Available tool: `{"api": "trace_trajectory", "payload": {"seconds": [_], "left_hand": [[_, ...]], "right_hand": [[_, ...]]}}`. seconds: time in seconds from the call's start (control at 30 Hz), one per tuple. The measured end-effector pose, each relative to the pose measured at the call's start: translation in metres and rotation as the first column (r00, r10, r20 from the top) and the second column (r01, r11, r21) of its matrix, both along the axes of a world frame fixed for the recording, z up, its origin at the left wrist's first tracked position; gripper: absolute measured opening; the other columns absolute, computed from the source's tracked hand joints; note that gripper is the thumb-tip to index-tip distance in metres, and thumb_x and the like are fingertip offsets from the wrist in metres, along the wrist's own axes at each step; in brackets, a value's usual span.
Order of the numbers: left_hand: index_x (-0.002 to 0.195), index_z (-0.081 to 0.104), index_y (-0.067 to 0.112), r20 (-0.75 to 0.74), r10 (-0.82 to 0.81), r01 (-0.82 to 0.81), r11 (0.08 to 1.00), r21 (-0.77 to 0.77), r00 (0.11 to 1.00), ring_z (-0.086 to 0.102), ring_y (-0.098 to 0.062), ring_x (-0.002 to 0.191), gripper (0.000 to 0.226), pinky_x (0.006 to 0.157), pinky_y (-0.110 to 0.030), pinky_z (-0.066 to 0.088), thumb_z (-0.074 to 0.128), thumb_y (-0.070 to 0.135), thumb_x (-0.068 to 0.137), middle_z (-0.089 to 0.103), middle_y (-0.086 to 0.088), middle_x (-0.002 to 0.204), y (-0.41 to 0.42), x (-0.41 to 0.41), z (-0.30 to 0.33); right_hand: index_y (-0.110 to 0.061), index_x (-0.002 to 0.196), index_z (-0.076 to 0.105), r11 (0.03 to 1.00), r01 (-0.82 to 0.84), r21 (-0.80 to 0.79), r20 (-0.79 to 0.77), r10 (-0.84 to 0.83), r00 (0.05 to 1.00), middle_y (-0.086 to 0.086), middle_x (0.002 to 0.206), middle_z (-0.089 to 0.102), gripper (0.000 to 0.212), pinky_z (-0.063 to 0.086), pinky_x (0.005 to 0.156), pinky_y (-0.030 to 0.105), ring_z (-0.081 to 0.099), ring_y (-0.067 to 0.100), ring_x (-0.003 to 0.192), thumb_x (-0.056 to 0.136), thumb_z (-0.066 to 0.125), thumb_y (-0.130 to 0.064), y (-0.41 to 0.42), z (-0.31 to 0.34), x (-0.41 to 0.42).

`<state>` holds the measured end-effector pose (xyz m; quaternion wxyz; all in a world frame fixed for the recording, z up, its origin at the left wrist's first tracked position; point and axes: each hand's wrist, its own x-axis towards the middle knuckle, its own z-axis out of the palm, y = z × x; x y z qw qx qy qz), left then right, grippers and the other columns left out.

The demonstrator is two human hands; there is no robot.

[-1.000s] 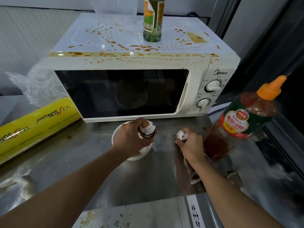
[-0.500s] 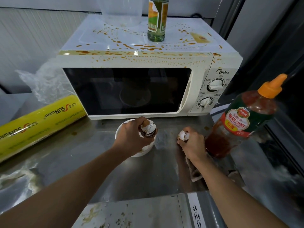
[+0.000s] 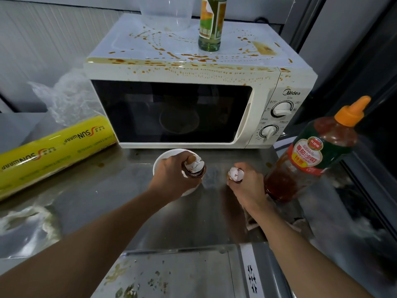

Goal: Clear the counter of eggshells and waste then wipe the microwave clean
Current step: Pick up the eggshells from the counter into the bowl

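Note:
My left hand (image 3: 174, 177) grips stacked brown eggshells (image 3: 194, 167) above a white bowl (image 3: 163, 160) on the steel counter (image 3: 107, 201). To its right, my right hand (image 3: 247, 186) holds another broken eggshell (image 3: 235, 174), its white inside facing up. Behind both stands the white microwave (image 3: 285, 82), door closed, its top and upper front edge spattered with orange-brown sauce. A crumpled cloth (image 3: 251, 222) lies on the counter under my right forearm.
A tomato sauce bottle (image 3: 311, 151) with an orange cap stands just right of my right hand. A green bottle (image 3: 211, 22) and a clear container (image 3: 165, 11) sit on the microwave. A yellow cling-wrap roll (image 3: 53, 153) and loose plastic (image 3: 64, 97) lie left.
Both hands keep their eggshells and stay nearly in place; the right hand has lifted slightly. The view has shifted, moving the scene a little rightward.

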<state>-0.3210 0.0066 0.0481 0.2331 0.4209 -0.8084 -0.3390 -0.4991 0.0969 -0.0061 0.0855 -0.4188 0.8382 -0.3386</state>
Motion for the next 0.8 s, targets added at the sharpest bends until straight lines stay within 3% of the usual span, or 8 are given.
{"api": "trace_trajectory", "payload": {"seconds": [0.13, 0.2, 0.33, 0.6, 0.8], "left_hand": [[0.094, 0.065, 0.011, 0.005, -0.01, 0.01, 1.0, -0.01, 1.0, 0.061, -0.016, 0.08, 0.033, 0.066, -0.013, 0.041, 0.081, 0.024, 0.068, 0.067, 0.002, 0.089, 0.013, 0.013, 0.005], [0.095, 0.065, 0.009, 0.0, -0.019, 0.019, 1.0, -0.018, 1.0, 0.06, -0.019, 0.082, 0.034, 0.066, -0.012, 0.037, 0.081, 0.022, 0.068, 0.069, -0.003, 0.091, 0.02, 0.02, 0.008], [0.098, 0.064, 0.019, 0.046, -0.004, 0.004, 1.0, -0.007, 0.999, 0.054, -0.009, 0.083, 0.033, 0.073, -0.015, 0.036, 0.079, 0.026, 0.069, 0.068, 0.006, 0.096, 0.037, 0.037, 0.016], [0.102, 0.063, 0.021, 0.089, -0.004, 0.004, 1.0, -0.004, 0.996, 0.063, -0.018, 0.089, 0.036, 0.069, -0.02, 0.042, 0.077, 0.026, 0.069, 0.07, 0.001, 0.098, 0.075, 0.069, 0.035], [0.106, 0.062, 0.02, 0.054, -0.079, 0.078, 0.997, 0.013, 0.995, 0.061, -0.014, 0.087, 0.041, 0.071, -0.019, 0.041, 0.079, 0.026, 0.069, 0.069, 0.002, 0.1, 0.093, 0.097, 0.051]], "right_hand": [[-0.01, 0.103, 0.062, 1.0, -0.017, -0.009, 0.004, 0.018, 1.0, 0.008, 0.096, 0.066, 0.033, 0.051, 0.076, 0.03, 0.062, 0.021, 0.086, 0.073, 0.076, -0.009, 0.013, 0.013, 0.006], [-0.009, 0.102, 0.062, 1.0, -0.029, -0.005, 0.011, 0.029, 1.0, 0.009, 0.095, 0.066, 0.034, 0.051, 0.077, 0.032, 0.062, 0.023, 0.087, 0.071, 0.077, -0.008, 0.022, 0.02, 0.009], [-0.008, 0.103, 0.063, 0.999, -0.033, -0.001, 0.025, 0.033, 0.999, 0.011, 0.097, 0.066, 0.037, 0.051, 0.081, 0.036, 0.062, 0.025, 0.089, 0.069, 0.079, -0.007, 0.043, 0.031, 0.017], [-0.01, 0.101, 0.064, 1.0, -0.03, -0.009, -0.015, 0.03, 0.999, 0.007, 0.096, 0.067, 0.038, 0.043, 0.073, 0.02, 0.062, 0.02, 0.087, 0.067, 0.081, -0.009, 0.083, 0.059, 0.049], [-0.009, 0.103, 0.064, 0.999, 0.006, -0.036, -0.039, -0.007, 0.999, 0.007, 0.096, 0.068, 0.037, 0.048, 0.075, 0.026, 0.062, 0.02, 0.087, 0.069, 0.08, -0.01, 0.115, 0.089, 0.092]]}}
